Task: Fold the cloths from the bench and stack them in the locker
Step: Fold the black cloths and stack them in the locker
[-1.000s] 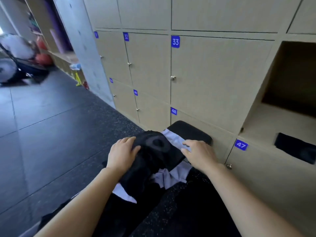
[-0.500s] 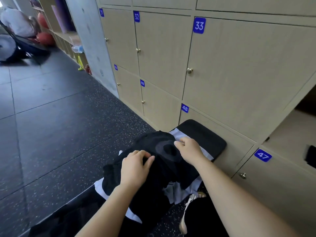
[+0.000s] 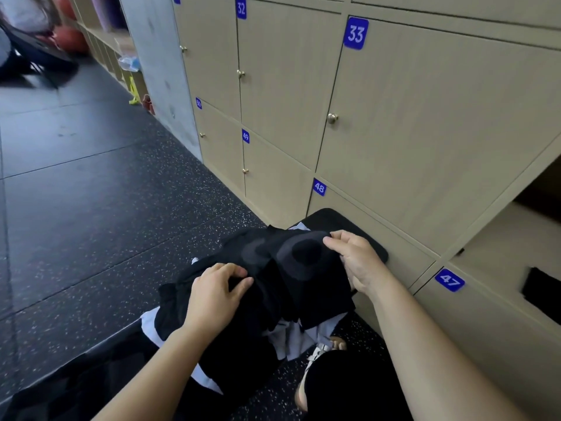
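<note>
A black cloth (image 3: 285,268) with grey ring patterns lies crumpled on the black padded bench (image 3: 340,221), on top of a pale lilac cloth (image 3: 303,337). My left hand (image 3: 217,294) grips the black cloth's near left part, fingers curled into the fabric. My right hand (image 3: 353,258) pinches its far right edge. The open locker (image 3: 516,235) at the right, above label 47, holds a folded black cloth (image 3: 543,294).
Closed beige lockers numbered 32, 33, 48 and 49 (image 3: 394,117) line the wall behind the bench. Dark speckled floor (image 3: 91,223) spreads to the left. A person (image 3: 27,34) sits far back at the top left. My shoe (image 3: 321,352) shows below the bench.
Both hands took hold of the black cloth: the left curled into its near part, the right moved onto its far edge. The view dropped lower and swung left.
</note>
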The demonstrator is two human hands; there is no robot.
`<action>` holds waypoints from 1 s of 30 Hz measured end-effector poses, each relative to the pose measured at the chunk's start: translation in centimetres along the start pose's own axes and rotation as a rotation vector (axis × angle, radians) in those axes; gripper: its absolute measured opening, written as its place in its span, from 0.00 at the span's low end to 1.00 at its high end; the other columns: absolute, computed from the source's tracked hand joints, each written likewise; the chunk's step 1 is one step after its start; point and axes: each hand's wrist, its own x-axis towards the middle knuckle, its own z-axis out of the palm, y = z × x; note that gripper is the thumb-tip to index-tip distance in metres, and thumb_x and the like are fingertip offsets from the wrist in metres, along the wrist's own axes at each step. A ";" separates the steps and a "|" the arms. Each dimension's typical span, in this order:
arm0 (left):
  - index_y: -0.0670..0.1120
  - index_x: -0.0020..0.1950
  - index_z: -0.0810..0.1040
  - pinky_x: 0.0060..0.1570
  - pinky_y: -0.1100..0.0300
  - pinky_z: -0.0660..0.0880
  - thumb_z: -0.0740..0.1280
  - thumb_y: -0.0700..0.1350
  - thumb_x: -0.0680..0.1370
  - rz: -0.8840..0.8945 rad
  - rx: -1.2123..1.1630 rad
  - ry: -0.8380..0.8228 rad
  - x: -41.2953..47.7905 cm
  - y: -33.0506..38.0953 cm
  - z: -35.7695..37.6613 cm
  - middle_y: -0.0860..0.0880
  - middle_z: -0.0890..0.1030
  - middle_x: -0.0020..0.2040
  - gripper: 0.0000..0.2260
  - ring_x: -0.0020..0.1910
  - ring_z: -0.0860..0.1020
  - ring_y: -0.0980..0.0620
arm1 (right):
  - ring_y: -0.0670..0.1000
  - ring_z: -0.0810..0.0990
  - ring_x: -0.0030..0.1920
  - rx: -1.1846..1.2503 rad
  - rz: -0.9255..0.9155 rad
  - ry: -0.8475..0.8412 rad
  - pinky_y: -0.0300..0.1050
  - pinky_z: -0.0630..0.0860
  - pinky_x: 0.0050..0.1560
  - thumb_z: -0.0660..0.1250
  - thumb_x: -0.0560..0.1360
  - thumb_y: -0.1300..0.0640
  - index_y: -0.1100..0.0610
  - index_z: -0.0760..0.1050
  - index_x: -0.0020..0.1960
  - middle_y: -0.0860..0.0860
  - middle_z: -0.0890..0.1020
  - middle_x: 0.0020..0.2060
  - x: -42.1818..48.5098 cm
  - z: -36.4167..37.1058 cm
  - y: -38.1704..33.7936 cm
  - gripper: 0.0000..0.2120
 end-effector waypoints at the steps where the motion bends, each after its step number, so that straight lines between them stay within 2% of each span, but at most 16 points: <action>1: 0.52 0.48 0.81 0.53 0.55 0.72 0.73 0.50 0.74 0.001 -0.003 0.010 0.0 0.2 -0.2 0.58 0.77 0.44 0.05 0.50 0.78 0.51 | 0.54 0.83 0.44 0.034 -0.029 -0.005 0.50 0.78 0.48 0.65 0.78 0.62 0.56 0.79 0.41 0.55 0.85 0.40 -0.3 -0.1 -0.5 0.08; 6: 0.50 0.47 0.82 0.53 0.55 0.73 0.73 0.45 0.74 0.004 -0.114 0.097 0.3 2.6 -1.7 0.56 0.80 0.44 0.03 0.48 0.79 0.52 | 0.50 0.81 0.37 0.162 -0.195 0.014 0.43 0.78 0.40 0.64 0.78 0.66 0.59 0.76 0.42 0.53 0.83 0.35 -2.6 -1.1 -4.6 0.07; 8: 0.51 0.46 0.81 0.47 0.66 0.72 0.73 0.45 0.75 0.011 -0.191 0.110 0.4 4.6 -2.5 0.56 0.81 0.43 0.02 0.45 0.79 0.57 | 0.48 0.81 0.34 0.208 -0.253 0.044 0.40 0.77 0.38 0.63 0.78 0.67 0.59 0.75 0.42 0.52 0.82 0.34 -3.8 -1.9 -6.6 0.07; 10: 0.51 0.43 0.81 0.40 0.75 0.68 0.72 0.46 0.76 0.016 -0.304 0.084 0.7 7.5 -3.2 0.55 0.83 0.40 0.02 0.39 0.78 0.64 | 0.51 0.80 0.37 0.235 -0.303 0.063 0.44 0.77 0.42 0.64 0.77 0.66 0.59 0.76 0.44 0.53 0.82 0.36 -4.9 -2.8 -8.4 0.05; 12: 0.48 0.42 0.82 0.39 0.72 0.71 0.70 0.50 0.77 0.009 -0.447 -0.004 1.0 10.9 -3.6 0.52 0.84 0.37 0.07 0.35 0.78 0.63 | 0.53 0.81 0.40 0.282 -0.345 0.080 0.47 0.78 0.46 0.65 0.77 0.65 0.60 0.76 0.47 0.55 0.82 0.39 -6.4 -3.8 -10.1 0.03; 14: 0.46 0.46 0.84 0.47 0.65 0.73 0.68 0.60 0.76 -0.004 -0.646 -0.155 1.0 14.6 -4.0 0.53 0.84 0.40 0.18 0.41 0.79 0.59 | 0.51 0.82 0.38 0.312 -0.390 0.099 0.44 0.79 0.41 0.64 0.77 0.66 0.61 0.76 0.48 0.55 0.83 0.38 -8.0 -4.9 -11.6 0.03; 16: 0.48 0.47 0.84 0.52 0.63 0.73 0.65 0.65 0.74 -0.033 -0.815 -0.253 0.8 18.1 -4.2 0.56 0.84 0.41 0.21 0.45 0.80 0.59 | 0.50 0.82 0.35 0.335 -0.413 0.107 0.41 0.79 0.36 0.63 0.77 0.67 0.62 0.76 0.49 0.54 0.83 0.36 -9.7 -5.8 -12.7 0.03; 19: 0.43 0.49 0.84 0.47 0.65 0.74 0.64 0.61 0.77 -0.020 -0.911 -0.315 0.5 22.7 -4.0 0.53 0.83 0.41 0.22 0.40 0.79 0.60 | 0.51 0.82 0.36 0.366 -0.401 0.115 0.42 0.79 0.35 0.64 0.77 0.67 0.61 0.76 0.48 0.56 0.83 0.37 -12.0 -7.2 -13.8 0.03; 21: 0.41 0.53 0.83 0.40 0.67 0.77 0.64 0.56 0.79 -0.005 -1.023 -0.362 0.1 25.0 -3.8 0.48 0.85 0.46 0.19 0.43 0.82 0.55 | 0.52 0.83 0.37 0.361 -0.389 0.128 0.43 0.80 0.38 0.66 0.76 0.67 0.61 0.75 0.49 0.57 0.82 0.39 -13.3 -8.3 -14.2 0.03; 22: 0.41 0.53 0.83 0.41 0.65 0.79 0.65 0.54 0.80 0.003 -1.068 -0.378 -0.1 25.9 -3.6 0.45 0.86 0.49 0.17 0.46 0.83 0.51 | 0.52 0.83 0.38 0.353 -0.384 0.131 0.44 0.81 0.40 0.67 0.75 0.66 0.62 0.75 0.51 0.57 0.82 0.40 -13.9 -8.9 -14.4 0.06; 23: 0.41 0.54 0.83 0.46 0.61 0.80 0.65 0.52 0.80 0.012 -1.098 -0.390 -0.2 26.7 -3.5 0.42 0.85 0.51 0.15 0.50 0.83 0.47 | 0.53 0.83 0.40 0.350 -0.376 0.134 0.46 0.81 0.43 0.68 0.74 0.66 0.62 0.74 0.53 0.57 0.83 0.41 -14.6 -9.4 -14.6 0.08; 25: 0.39 0.52 0.82 0.56 0.49 0.77 0.65 0.50 0.81 0.033 -1.134 -0.392 -0.6 27.9 -3.0 0.38 0.84 0.52 0.14 0.51 0.82 0.42 | 0.54 0.84 0.42 0.373 -0.359 0.165 0.50 0.81 0.47 0.69 0.73 0.67 0.62 0.74 0.55 0.57 0.83 0.44 -15.6 -10.3 -14.9 0.11; 27: 0.42 0.46 0.82 0.52 0.47 0.76 0.65 0.49 0.81 0.063 -1.127 -0.340 -1.1 28.9 -2.3 0.40 0.83 0.45 0.12 0.45 0.79 0.44 | 0.51 0.84 0.40 0.452 -0.363 0.234 0.47 0.81 0.42 0.68 0.73 0.69 0.60 0.72 0.56 0.56 0.83 0.44 -16.5 -11.4 -15.2 0.13; 30: 0.44 0.46 0.81 0.41 0.59 0.76 0.63 0.47 0.82 0.186 -1.053 -0.242 -2.5 30.5 -1.9 0.50 0.84 0.38 0.10 0.39 0.81 0.53 | 0.50 0.82 0.40 0.486 -0.404 0.368 0.42 0.79 0.37 0.67 0.74 0.69 0.57 0.72 0.58 0.56 0.82 0.46 -18.2 -13.5 -15.4 0.15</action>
